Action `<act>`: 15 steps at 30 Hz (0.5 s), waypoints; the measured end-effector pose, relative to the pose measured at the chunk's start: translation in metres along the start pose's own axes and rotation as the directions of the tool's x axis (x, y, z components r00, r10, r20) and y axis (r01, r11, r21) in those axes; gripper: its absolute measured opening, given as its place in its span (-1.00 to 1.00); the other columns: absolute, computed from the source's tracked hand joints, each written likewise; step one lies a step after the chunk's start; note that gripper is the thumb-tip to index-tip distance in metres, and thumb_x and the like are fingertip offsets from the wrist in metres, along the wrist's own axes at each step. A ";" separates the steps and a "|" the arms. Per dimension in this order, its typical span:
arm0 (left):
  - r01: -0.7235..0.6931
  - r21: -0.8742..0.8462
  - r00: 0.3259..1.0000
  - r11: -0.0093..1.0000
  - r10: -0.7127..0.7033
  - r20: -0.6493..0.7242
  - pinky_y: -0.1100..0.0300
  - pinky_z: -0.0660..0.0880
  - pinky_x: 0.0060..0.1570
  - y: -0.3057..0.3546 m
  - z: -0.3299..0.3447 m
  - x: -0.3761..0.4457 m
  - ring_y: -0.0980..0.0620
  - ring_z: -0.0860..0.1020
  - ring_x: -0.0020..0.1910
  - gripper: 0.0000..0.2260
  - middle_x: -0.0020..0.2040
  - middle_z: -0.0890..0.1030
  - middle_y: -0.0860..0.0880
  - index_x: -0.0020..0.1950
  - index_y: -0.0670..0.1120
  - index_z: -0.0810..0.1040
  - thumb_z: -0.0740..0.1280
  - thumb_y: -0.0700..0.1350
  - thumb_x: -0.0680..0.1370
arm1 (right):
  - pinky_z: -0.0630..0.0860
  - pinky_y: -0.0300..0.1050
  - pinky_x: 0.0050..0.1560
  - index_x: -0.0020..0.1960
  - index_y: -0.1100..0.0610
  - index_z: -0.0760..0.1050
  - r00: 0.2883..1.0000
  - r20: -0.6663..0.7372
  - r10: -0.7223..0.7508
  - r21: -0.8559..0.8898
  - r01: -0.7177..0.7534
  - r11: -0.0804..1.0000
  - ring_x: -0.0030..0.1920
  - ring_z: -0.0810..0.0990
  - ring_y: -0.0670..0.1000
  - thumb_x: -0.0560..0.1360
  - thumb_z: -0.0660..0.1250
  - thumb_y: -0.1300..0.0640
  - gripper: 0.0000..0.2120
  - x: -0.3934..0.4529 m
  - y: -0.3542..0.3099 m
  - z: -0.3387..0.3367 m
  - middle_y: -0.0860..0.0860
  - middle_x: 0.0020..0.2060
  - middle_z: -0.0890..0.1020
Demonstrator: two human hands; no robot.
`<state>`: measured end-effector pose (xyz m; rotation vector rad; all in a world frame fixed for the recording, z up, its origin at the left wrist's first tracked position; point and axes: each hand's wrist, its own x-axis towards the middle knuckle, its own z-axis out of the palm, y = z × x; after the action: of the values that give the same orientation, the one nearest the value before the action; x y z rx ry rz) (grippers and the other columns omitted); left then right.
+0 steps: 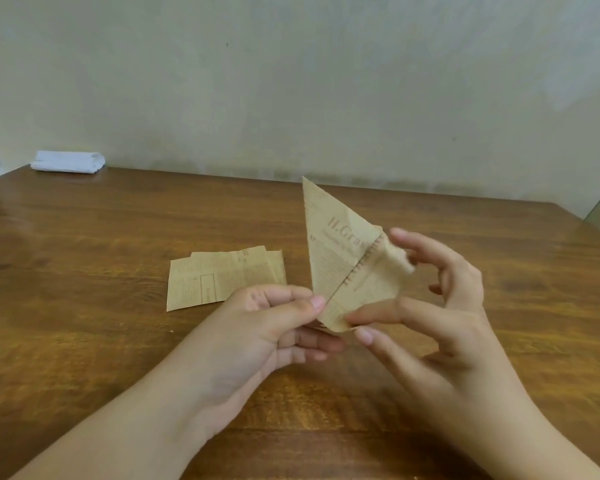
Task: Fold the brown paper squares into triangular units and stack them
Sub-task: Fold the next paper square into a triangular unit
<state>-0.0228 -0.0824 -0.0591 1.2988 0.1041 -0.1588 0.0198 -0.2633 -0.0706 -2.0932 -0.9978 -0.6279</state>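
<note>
A brown printed paper (pixel 340 258), folded to a pointed triangle, is held up above the table. More brown papers (pixel 219 277) lie flat mid-table, overlapping.

Head view, the only one: the camera sits above the near edge of the table (pixel 84 237), facing forward and down across it to the far edge and the wall (pixel 291 81) behind. Both forearms enter from the bottom of the frame, close to the lens. The table's far left corner is visible.
</note>
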 end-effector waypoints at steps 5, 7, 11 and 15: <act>-0.042 -0.005 0.998 0.999 0.042 0.040 0.18 0.60 -0.07 0.000 0.005 -0.002 0.02 0.67 -0.17 -0.77 -0.06 0.71 -0.12 -0.04 -0.10 0.71 0.35 -0.10 0.38 | 0.33 -0.26 0.25 -0.20 -0.15 0.64 0.934 0.073 0.351 0.364 -0.352 0.862 0.34 0.32 -0.34 0.30 0.46 -0.21 -0.83 0.002 0.000 0.000 -0.23 0.40 0.35; -0.048 0.012 0.998 0.999 0.047 0.051 0.21 0.60 -0.10 -0.001 0.006 -0.002 0.04 0.66 -0.18 -0.78 -0.09 0.71 -0.12 -0.05 -0.10 0.71 0.35 -0.10 0.38 | 0.44 -0.35 0.16 -0.25 0.00 0.64 0.905 0.155 0.395 0.501 -0.417 0.759 0.19 0.49 -0.33 0.33 0.51 -0.09 -0.83 0.005 -0.002 -0.001 -0.10 0.10 0.64; -0.052 0.051 0.998 0.997 0.051 0.020 0.25 0.58 -0.19 -0.005 0.008 -0.002 0.05 0.61 -0.27 -0.72 -0.21 0.69 -0.12 -0.09 -0.23 0.69 0.38 -0.08 0.33 | 0.54 -0.19 -0.12 -0.26 0.08 0.63 0.867 0.165 0.471 0.545 -0.478 0.689 -0.18 0.64 0.07 0.27 0.45 -0.06 -0.80 0.008 -0.010 -0.003 0.08 -0.27 0.68; -0.054 0.090 0.998 0.995 0.057 -0.026 0.26 0.56 -0.24 -0.006 0.012 -0.002 0.06 0.56 -0.34 -0.79 -0.32 0.63 -0.10 -0.22 -0.22 0.66 0.38 -0.08 0.32 | 0.50 -0.15 -0.21 -0.27 0.04 0.64 0.845 0.128 0.519 0.521 -0.502 0.690 -0.29 0.57 0.15 0.19 0.40 -0.13 -0.74 0.008 -0.013 -0.003 0.13 -0.36 0.63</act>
<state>-0.0261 -0.0957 -0.0616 1.3914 0.0858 -0.0984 0.0142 -0.2565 -0.0580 -1.7158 -0.4412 -0.0633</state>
